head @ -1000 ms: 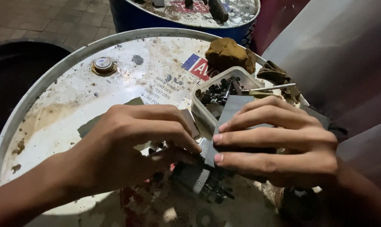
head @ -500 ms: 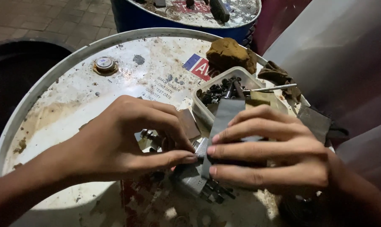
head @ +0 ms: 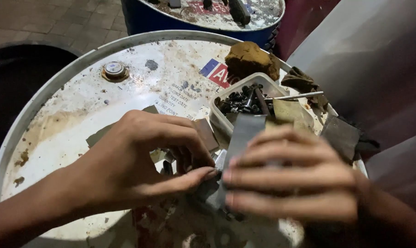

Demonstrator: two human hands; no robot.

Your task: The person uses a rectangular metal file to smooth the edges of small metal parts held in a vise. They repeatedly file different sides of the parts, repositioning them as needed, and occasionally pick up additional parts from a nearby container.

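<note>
Two hands are set close together over a white drum lid [head: 79, 105], which serves as the tabletop.

- Left hand [head: 139, 160]: fingers curled, thumb tip pressed against the near edge of a grey strip [head: 240, 138]; a small metal part [head: 212, 193] lies beneath it, apparently being steadied, though its shape is blurred.
- Right hand [head: 290, 179]: fingers laid flat and closed over the grey strip, which is pinned down so that its free end stands up toward the tub.
- Clear plastic tub [head: 221, 120]: placed just behind the hands, filled with dark bolts within easy reach.
- Brown lump [head: 249, 59]: kept at the far rim, beside a rag [head: 304, 80].
- Blue drum [head: 171, 18]: stood behind.
</note>
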